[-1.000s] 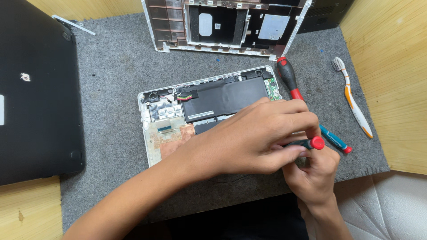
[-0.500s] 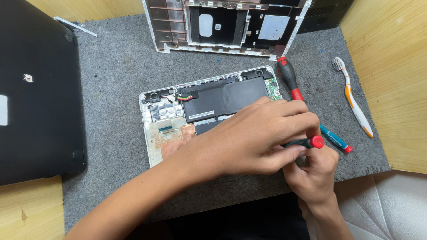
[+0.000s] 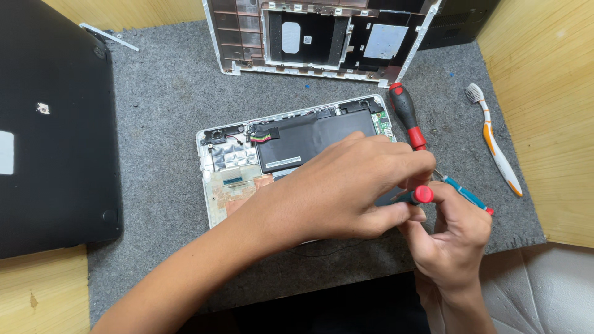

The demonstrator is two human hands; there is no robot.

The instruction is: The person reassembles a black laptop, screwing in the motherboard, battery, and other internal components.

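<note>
While left hand [image 3: 346,188] covers opened laptop [image 3: 247,167], right hand [image 3: 451,238] grips screwdriver [image 3: 414,196].

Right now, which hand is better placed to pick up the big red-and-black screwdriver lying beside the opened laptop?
Probably the right hand: the red-and-black screwdriver lies on its side of the opened laptop, while the left hand reaches across, pinching the small red-capped screwdriver.

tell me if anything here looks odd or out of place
A white and orange toothbrush lies on the grey felt mat, right of the opened laptop and the red and black screwdriver: a bathroom item among electronics tools. Nothing looks spilled or broken.
</note>
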